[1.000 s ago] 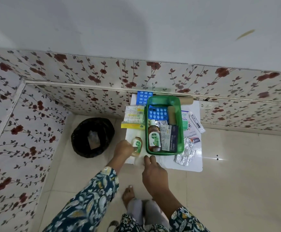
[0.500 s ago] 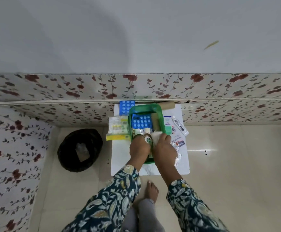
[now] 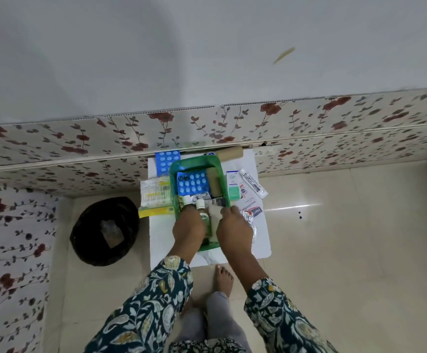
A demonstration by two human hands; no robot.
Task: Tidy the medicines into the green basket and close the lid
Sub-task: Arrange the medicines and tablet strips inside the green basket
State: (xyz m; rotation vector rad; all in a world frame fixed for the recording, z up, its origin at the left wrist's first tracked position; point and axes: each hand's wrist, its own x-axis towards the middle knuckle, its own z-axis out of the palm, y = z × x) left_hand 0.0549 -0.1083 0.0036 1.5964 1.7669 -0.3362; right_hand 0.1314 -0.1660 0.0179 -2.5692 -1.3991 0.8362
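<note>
Two hands low over the near half of the green basket [image 3: 197,164], which sits on the white desk [image 3: 262,240]. My left hand [image 3: 188,229] is curled around a small bottle [image 3: 202,212], white cap pointing away from me. My right hand [image 3: 234,230] pinches a pale box [image 3: 214,212] beside it, fingers narrow. Blue blister strip [image 3: 192,183] lies in the basket's far half. Silver foil strips [image 3: 249,217] on the desk, just right of my right hand

Open green basket [image 3: 197,163] of blue blister packs [image 3: 192,183], bottles [image 3: 202,210], on white table [image 3: 260,240]
</note>
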